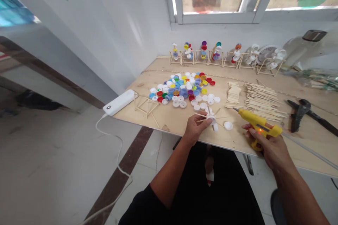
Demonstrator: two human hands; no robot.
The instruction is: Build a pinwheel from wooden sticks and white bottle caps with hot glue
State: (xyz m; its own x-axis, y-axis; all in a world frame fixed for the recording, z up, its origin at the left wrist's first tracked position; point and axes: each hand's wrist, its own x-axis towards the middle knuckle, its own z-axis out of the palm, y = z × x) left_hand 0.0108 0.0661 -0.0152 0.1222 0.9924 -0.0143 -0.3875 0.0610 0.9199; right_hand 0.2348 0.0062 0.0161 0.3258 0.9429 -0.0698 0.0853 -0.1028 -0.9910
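Note:
My left hand is closed on a small wheel of wooden sticks and white bottle caps, held over the table's front edge. Sticks fan out from its middle in several directions. In my right hand is a yellow hot glue gun, its nozzle pointing left and a small orange light glowing on its side. A loose white bottle cap lies between the wheel and the glue gun. Beyond my left hand spreads a heap of coloured bottle caps, with several white ones at its near side.
Wooden sticks lie in a pile, with shorter sticks beside it. A black clamp sits at right. A stick frame and white power bank are at left. Finished cap wheels on stands line the wall.

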